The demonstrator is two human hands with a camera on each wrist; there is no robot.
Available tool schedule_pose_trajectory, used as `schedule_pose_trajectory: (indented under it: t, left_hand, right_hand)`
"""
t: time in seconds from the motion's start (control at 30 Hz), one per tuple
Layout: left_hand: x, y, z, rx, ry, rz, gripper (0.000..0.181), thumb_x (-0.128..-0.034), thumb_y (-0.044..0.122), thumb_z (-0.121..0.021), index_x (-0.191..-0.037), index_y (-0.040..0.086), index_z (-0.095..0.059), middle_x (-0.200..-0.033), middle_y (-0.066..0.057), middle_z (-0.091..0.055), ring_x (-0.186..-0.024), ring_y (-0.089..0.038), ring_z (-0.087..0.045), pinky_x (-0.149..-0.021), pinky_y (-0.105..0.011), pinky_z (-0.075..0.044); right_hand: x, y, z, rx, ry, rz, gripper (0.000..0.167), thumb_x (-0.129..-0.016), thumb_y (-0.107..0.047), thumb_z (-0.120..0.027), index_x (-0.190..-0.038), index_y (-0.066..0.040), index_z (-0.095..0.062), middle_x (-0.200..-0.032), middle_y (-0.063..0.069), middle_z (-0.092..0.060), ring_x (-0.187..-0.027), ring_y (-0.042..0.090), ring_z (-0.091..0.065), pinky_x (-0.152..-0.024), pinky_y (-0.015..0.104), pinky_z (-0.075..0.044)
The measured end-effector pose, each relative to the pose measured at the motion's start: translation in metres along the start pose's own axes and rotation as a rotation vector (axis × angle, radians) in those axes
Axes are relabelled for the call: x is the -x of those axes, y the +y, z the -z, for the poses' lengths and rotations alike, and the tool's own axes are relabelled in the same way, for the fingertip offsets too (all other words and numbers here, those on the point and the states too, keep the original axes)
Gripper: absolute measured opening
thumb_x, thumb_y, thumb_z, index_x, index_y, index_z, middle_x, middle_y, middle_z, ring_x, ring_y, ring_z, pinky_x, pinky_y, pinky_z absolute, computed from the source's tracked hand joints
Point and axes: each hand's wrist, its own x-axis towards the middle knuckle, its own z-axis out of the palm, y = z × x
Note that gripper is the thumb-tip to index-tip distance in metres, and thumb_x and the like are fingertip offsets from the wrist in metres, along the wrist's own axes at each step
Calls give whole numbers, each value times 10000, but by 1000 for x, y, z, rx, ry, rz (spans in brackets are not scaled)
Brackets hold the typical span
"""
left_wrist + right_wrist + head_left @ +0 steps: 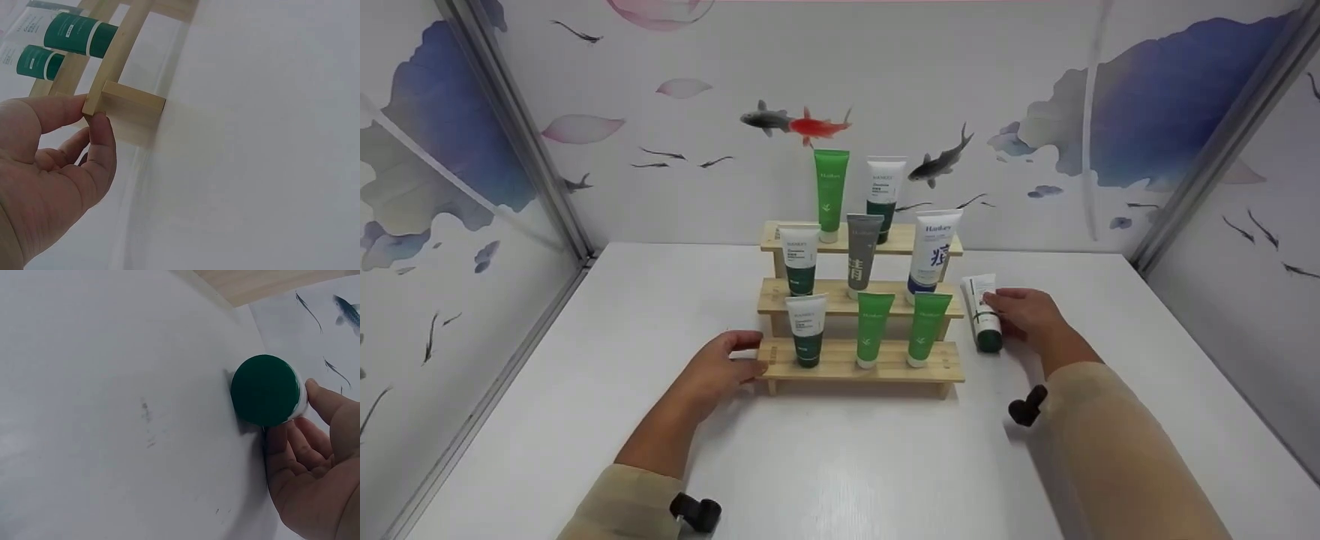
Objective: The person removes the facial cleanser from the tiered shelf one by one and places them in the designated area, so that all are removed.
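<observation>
A three-tier wooden display stand [832, 370] holds several cosmetic tubes. My left hand [725, 369] pinches the left end of its lowest shelf between thumb and fingers; the left wrist view shows the shelf corner [97, 101] between them. Right of the stand, a white tube with a dark green cap [982, 311] lies on the table. My right hand [1030, 315] grips this tube from its right side, thumb on top. In the right wrist view the round green cap [264, 391] faces the camera, with the fingers partly beneath the tube.
On the bottom shelf stand a white-and-green tube [808, 330] and two green tubes [873, 330]. The middle shelf bears a white-and-green, a grey [862, 255] and a white-and-blue tube [933, 251]. On top are a green tube [831, 195] and a white-and-green one [884, 196]. Printed panels [660, 195] enclose the table.
</observation>
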Motion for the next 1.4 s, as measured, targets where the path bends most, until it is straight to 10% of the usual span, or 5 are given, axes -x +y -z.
schedule_pose_trajectory:
  t: [0.9, 1.4]
  left_hand:
    - [0, -1, 2, 6, -7, -20, 560, -996, 154, -702, -1533, 145, -541, -1608, -82, -519, -1320, -260, -646, -1085, -401, -571]
    - [1, 0, 1, -6, -8, -24, 576, -1001, 182, -712, -1546, 145, -528, -1628, -86, -498, -1349, -268, -626, -1100, -413, -554]
  right_hand:
    - [-1, -6, -3, 164, 22, 6, 810, -1005, -574, -676, -1654, -164, -417, -1539, 139, -572, -1210, 255, -601, -964, 316, -535]
    - [6, 3, 11, 2, -27, 18, 760, -1033, -490, -680, -1661, -169, -399, -1602, 123, -515, -1326, 254, -578, -1086, 324, -536]
